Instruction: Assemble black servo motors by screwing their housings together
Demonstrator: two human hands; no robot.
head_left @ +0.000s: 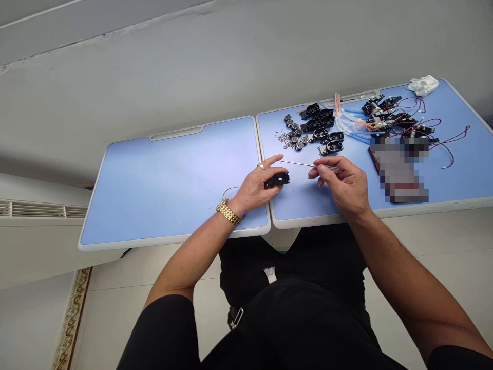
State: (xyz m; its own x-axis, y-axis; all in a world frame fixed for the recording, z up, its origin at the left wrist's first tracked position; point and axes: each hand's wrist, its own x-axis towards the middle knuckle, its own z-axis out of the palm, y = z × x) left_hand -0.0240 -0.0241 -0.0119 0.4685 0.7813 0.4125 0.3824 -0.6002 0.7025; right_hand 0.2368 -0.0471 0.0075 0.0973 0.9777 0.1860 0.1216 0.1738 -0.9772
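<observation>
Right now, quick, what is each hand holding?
Left hand: holding a small black plastic part.
Right hand: pinching a thin metal rod.

The bench (173,174) is pale blue with a white rim. The part (277,180) in the left hand (252,189) is black, and the rod (298,164) in the right hand (341,177) is silver. The watch (229,212) is gold. At lower left, the rug (71,324) has a brown and cream pattern.
</observation>
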